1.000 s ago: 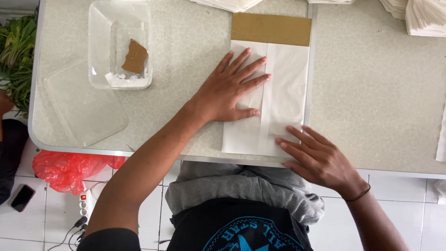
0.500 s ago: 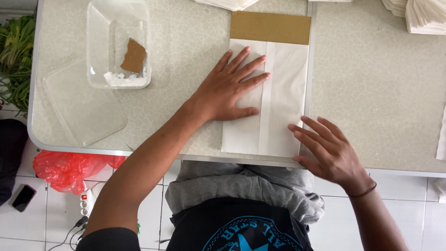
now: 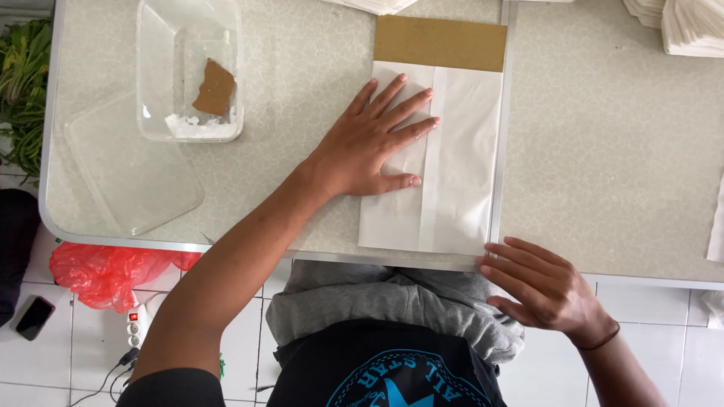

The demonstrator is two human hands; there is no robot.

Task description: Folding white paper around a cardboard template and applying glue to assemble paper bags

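Note:
A folded white paper sheet (image 3: 460,166) lies on a brown cardboard template (image 3: 441,43) on the speckled table (image 3: 603,151). My left hand (image 3: 369,143) presses flat on the paper's left half, fingers spread and pointing right. My right hand (image 3: 543,286) hovers off the table's near edge, just below the paper's bottom right corner, fingers apart and holding nothing.
A clear plastic container (image 3: 188,68) with a brown cardboard scrap (image 3: 215,87) and white paste stands at the back left, its clear lid (image 3: 128,177) beside it. Stacks of white paper (image 3: 690,22) sit at the back right. A red plastic bag (image 3: 105,271) and a phone (image 3: 34,318) lie on the floor.
My right hand has slid off the paper's lower right corner, moving down and to the right past the table edge. My left hand stays pressed on the paper.

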